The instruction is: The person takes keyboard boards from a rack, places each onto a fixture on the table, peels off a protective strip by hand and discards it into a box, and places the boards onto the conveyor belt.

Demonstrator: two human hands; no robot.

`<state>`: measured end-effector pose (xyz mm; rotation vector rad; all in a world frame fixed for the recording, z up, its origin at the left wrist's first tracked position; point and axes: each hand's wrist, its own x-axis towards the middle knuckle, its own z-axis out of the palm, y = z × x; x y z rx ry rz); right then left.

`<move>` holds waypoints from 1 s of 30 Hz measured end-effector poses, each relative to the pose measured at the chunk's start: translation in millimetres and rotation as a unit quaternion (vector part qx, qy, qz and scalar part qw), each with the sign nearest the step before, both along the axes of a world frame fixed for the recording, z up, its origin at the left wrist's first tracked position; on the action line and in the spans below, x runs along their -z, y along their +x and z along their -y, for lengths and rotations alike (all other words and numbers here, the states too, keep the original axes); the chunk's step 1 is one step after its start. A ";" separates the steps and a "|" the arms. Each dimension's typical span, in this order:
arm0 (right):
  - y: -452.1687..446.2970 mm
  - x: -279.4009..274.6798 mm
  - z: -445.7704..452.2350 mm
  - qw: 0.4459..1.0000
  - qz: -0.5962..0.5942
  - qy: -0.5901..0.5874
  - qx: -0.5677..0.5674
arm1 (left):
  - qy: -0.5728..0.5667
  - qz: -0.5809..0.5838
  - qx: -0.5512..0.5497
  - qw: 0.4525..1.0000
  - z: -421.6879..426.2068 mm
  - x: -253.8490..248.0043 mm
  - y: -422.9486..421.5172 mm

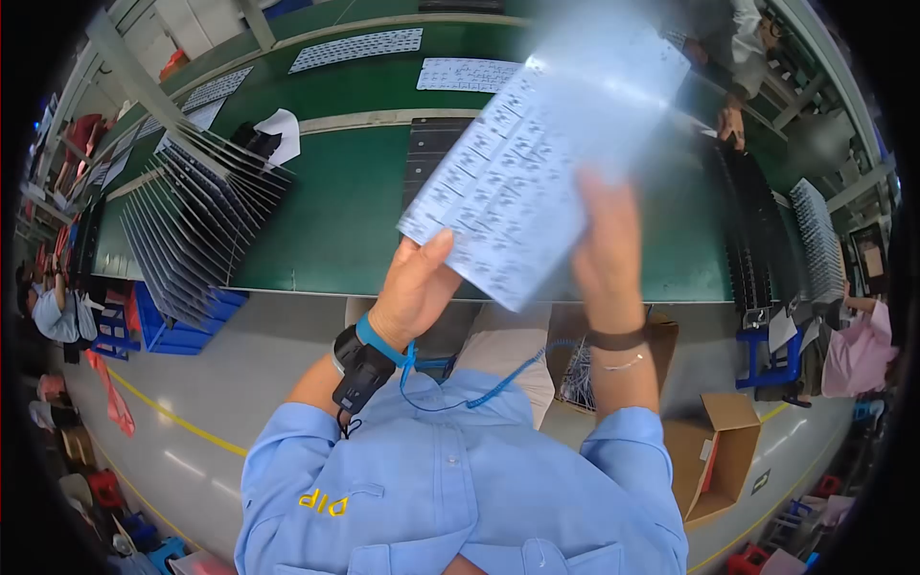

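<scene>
A white circuit board panel [498,192], covered in rows of small dark marks, is held tilted above the green bench. My left hand [419,287] is closed on its lower left edge, thumb on the near face. A blue wrist strap with a coiled cord and a black device are on that wrist. My right hand [610,240] is by the panel's right edge, its fingers smeared by motion, so its grip cannot be made out. The panel's upper right part is blurred and bright with glare.
Several panels stand fanned out in a rack [192,225] at left. More flat panels [356,50] lie across the green bench [345,201]. A black rack [743,230] stands at right, near another person's hand [731,125]. A cardboard box [714,455] sits on the floor.
</scene>
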<state>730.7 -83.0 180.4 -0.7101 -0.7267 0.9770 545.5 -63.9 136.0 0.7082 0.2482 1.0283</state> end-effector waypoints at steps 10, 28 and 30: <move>73.6 -66.2 24.0 0.881 0.457 -0.123 0.025 | 0.254 -0.319 -0.351 0.843 -60.0 -28.7 -103.3; 63.0 -26.4 -37.1 0.621 0.781 0.028 -0.057 | 0.243 -0.429 -0.095 0.865 -92.1 43.0 -73.7; 62.2 -27.0 -39.7 0.619 0.783 0.022 -0.062 | 0.220 -0.430 -0.089 0.871 -94.5 45.5 -73.1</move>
